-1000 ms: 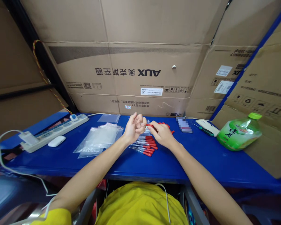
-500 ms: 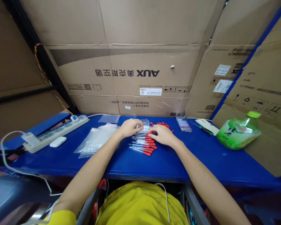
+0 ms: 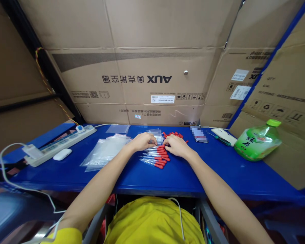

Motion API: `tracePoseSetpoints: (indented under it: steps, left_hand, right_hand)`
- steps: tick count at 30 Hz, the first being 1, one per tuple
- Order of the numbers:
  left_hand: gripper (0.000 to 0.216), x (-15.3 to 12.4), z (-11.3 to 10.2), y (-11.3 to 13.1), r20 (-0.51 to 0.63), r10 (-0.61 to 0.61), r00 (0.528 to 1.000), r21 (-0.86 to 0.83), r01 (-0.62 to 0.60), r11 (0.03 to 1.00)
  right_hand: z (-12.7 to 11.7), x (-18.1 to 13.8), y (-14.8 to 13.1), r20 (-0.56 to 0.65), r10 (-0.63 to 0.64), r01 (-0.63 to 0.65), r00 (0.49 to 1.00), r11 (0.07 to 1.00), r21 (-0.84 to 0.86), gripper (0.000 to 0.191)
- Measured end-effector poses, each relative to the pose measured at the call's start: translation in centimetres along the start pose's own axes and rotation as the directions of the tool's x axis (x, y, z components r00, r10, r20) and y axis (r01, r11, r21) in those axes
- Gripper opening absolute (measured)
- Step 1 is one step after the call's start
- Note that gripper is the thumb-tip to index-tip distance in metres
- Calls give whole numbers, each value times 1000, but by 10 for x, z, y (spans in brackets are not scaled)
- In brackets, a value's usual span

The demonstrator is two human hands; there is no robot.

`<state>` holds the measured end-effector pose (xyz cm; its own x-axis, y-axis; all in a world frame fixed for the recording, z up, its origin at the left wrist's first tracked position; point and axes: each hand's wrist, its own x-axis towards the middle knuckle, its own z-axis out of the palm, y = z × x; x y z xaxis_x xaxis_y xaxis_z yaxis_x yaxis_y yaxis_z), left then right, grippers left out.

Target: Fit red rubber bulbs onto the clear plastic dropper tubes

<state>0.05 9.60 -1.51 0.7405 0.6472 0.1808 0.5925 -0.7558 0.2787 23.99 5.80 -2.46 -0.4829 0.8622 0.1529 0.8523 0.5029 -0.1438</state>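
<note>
Red-ended tubes [image 3: 161, 162] under and between curled left fingers [image 3: 150, 137] and right fingers [image 3: 167, 140], any grip unclear

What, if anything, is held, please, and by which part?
I cannot tell: left hand is at the tubes' clear stems, right hand at their red ends.

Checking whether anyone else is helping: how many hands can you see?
2: the left hand is at the clear tubes, and the right hand is at the red bulbs. No other hand shows; any outside the view I can't tell.
</note>
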Motion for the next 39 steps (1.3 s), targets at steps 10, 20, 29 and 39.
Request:
tracePoseSetpoints:
  steps: [10,20,29,39]
  left_hand:
    - [11,1,4,2,-42,17,999,15,-17,1000]
    - [15,1,5,5,-124,2,992,98,10,995]
    - [8,4,12,7,-176,41,984,155,-13,988]
    - [21,4,5,3,-240,-3,971,103,28,994]
  right_hand:
    - [5,2,4,-45,-80,79,996,997,-28,11]
    - [-13,0,1,-151,-66,56,986,996,-67,8]
    - [-16,0,5,-157,-80,89,984,994,55,8]
    - [-43,-18,33,26,116,-119,993,975,187,6]
